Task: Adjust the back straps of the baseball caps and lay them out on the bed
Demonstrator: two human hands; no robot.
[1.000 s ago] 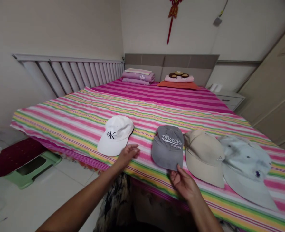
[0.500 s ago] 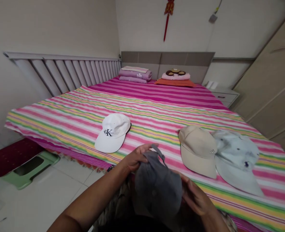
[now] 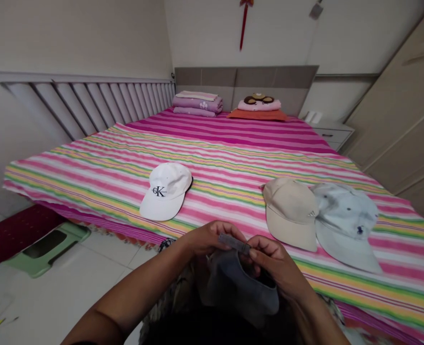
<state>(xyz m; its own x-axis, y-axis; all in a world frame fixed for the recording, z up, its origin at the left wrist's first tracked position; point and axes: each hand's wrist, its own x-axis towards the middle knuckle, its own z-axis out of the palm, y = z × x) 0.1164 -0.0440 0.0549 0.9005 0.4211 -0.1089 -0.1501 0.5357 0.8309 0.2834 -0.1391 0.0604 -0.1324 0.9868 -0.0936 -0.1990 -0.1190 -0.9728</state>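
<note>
A dark grey baseball cap (image 3: pixel 238 282) is held low in front of me, its back opening and adjuster strap (image 3: pixel 232 242) turned up. My left hand (image 3: pixel 215 237) is closed on the strap's left end. With thumb and fingers pinched, my right hand (image 3: pixel 271 258) grips the strap near its buckle. The cap's lower part is lost in shadow. On the bed beyond my left hand lies a white cap (image 3: pixel 170 184) with black letters. To the right, a beige cap (image 3: pixel 290 211) touches a pale blue cap (image 3: pixel 348 223).
The caps rest on a striped bedspread (image 3: pixel 212 182). Folded purple bedding (image 3: pixel 197 104) and a pink-and-orange pile (image 3: pixel 258 109) sit by the headboard (image 3: pixel 269 79). A green stool (image 3: pixel 50 249) stands on the floor at left; a white nightstand (image 3: pixel 332 134) is at far right.
The grey cap has been turned so its strap faces up between my hands. My right hand has moved from the cap's side to the strap, close to my left hand.
</note>
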